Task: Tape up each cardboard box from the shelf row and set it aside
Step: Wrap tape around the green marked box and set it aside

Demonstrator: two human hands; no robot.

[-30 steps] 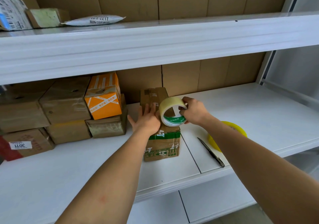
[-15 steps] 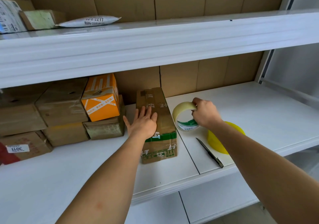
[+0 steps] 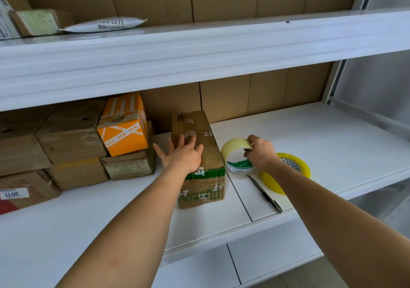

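White shelf (image 3: 332, 145). My left hand (image 3: 185, 156) lies flat, fingers spread, on the cardboard box (image 3: 199, 161); right hand (image 3: 260, 152) fingers grip the tape roll (image 3: 235, 156). Risk: box slides if pressure slackens.

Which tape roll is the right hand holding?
The pale clear roll beside the box, standing on edge; the yellow roll lies flat behind the right hand.

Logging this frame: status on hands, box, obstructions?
Left hand flat on box. Right hand gripping tape roll beside it. Knife nearby, not blocking.
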